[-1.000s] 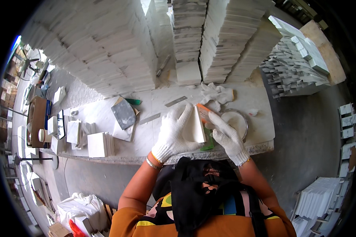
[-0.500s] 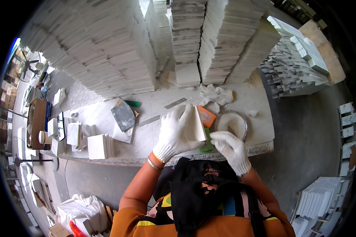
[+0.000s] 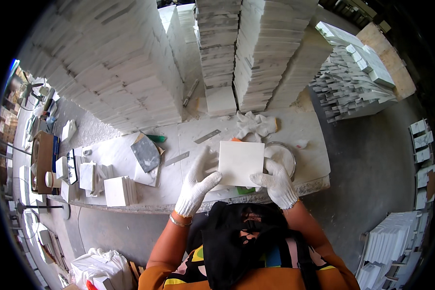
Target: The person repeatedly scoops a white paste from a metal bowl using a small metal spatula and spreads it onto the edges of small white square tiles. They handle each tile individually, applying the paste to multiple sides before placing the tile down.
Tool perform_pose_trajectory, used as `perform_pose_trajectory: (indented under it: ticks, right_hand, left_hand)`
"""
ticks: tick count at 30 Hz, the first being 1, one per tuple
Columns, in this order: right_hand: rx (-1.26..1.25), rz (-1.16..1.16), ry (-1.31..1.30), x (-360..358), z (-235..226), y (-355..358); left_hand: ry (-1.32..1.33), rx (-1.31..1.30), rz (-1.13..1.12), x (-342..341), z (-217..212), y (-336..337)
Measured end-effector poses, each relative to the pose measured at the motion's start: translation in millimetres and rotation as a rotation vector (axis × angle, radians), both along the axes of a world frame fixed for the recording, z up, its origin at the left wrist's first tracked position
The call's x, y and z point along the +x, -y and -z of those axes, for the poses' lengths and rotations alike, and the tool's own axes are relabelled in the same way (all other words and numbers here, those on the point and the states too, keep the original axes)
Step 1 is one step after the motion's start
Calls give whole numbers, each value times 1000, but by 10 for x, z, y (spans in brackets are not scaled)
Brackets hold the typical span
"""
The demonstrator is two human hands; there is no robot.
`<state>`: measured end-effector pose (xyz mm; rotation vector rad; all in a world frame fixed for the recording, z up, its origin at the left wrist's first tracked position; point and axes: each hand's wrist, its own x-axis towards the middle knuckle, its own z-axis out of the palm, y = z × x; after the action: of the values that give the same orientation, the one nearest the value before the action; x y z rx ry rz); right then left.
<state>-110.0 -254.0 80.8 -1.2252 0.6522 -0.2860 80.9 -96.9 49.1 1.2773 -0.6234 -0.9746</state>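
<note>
A square white marble tile is held flat above the workbench between both gloved hands. My left hand grips its left edge and my right hand grips its lower right corner. Both wear white knit gloves. Under the tile, a green object and a bit of orange peek out. A round white bowl sits just right of the tile.
Tall stacks of white tiles rise behind the bench. A spare glove, metal rulers, a grey trowel-like plate and small tile stacks lie on the bench. More tile piles stand to the right.
The tile was tilted on edge in my left hand; now it lies flat, face up, with my right hand also gripping it.
</note>
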Motion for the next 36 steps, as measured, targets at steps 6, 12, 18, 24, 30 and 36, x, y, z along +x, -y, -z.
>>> perform_pose_trajectory:
  ticks: [6, 12, 18, 24, 30, 36]
  right_hand:
    - [-130, -63, -49, -48, 96, -48]
    - [-509, 117, -44, 84, -14, 268]
    - [-303, 129, 28, 239, -207, 291]
    - [-107, 67, 196, 325, -183, 268]
    - [-160, 65, 145, 394, -251, 263]
    - [-283, 37, 39, 399, -108, 318]
  left_hand:
    - [-486, 41, 63, -204, -43, 26]
    - [-501, 40, 129, -185, -36, 10]
    - [-429, 59, 158, -181, 23, -23]
    - [-396, 117, 183, -122, 45, -64]
    - [-422, 111, 168, -86, 50, -69]
    - [-490, 105, 161, -63, 134, -84]
